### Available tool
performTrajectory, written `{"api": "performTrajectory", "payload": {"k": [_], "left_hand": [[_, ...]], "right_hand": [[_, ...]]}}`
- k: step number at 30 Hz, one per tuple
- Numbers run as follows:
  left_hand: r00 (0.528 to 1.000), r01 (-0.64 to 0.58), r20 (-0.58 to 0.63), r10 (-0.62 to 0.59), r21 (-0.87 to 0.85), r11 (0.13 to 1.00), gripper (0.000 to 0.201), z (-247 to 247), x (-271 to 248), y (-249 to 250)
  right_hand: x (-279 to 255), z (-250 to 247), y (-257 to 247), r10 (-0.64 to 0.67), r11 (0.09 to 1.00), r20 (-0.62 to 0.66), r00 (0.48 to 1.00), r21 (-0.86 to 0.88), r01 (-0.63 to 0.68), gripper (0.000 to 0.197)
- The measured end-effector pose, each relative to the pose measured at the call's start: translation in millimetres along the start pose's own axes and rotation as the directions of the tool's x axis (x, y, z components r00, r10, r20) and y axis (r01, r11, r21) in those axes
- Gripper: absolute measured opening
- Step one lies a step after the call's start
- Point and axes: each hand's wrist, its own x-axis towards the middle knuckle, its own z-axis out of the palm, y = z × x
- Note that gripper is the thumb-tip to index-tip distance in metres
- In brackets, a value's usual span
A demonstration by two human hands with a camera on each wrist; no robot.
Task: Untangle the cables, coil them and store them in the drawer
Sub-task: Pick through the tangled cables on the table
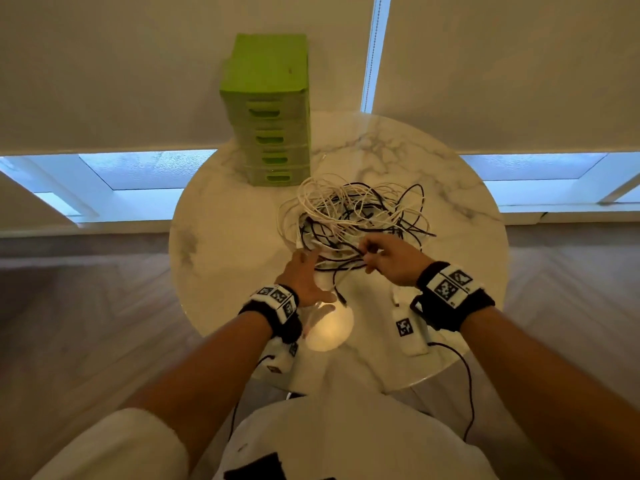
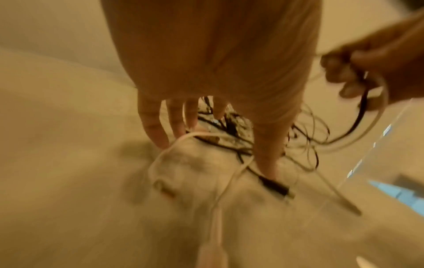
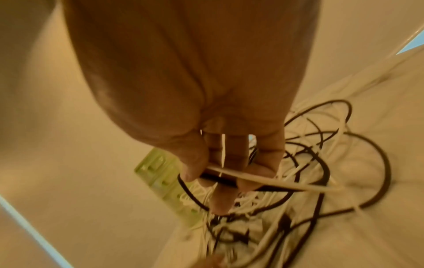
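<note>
A tangle of white and black cables [image 1: 353, 213] lies in the middle of a round marble table [image 1: 214, 237]. My right hand [image 1: 384, 258] pinches a black strand and a white strand at the tangle's near edge; in the right wrist view the thumb and fingers [image 3: 229, 174] curl round both. My left hand [image 1: 304, 271] reaches to the tangle's near left side with fingers spread and straight [image 2: 156, 127], holding nothing. The green drawer unit [image 1: 270, 112], all drawers closed, stands at the table's far left edge.
A black plug end [image 1: 341, 297] and a white plug [image 1: 396, 296] lie loose on the table near my wrists. A bright lamp reflection [image 1: 329, 327] marks the near table surface. Window blinds hang behind the table.
</note>
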Motion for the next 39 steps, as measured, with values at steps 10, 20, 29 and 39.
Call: {"api": "performTrajectory", "payload": {"k": [10, 20, 29, 39], "left_hand": [[1.0, 0.001, -0.024, -0.009, -0.304, 0.953, 0.031, -22, 9, 7], [0.991, 0.05, 0.102, 0.086, -0.881, 0.471, 0.028, -64, -5, 62], [0.986, 0.035, 0.088, 0.141, -0.939, 0.343, 0.025, -75, -12, 67], [0.973, -0.225, -0.165, 0.159, -0.818, 0.53, 0.031, -96, -28, 61]], "right_hand": [[-11, -89, 30, 0.326, 0.85, -0.469, 0.821, 0.526, -0.037, 0.01], [-17, -22, -40, -0.271, 0.948, -0.158, 0.95, 0.128, 0.292, 0.031], [-4, -14, -30, -0.403, 0.914, -0.114, 0.908, -0.105, 0.392, 0.02], [11, -48, -52, -0.257, 0.922, -0.265, 0.929, 0.221, 0.318, 0.013]]}}
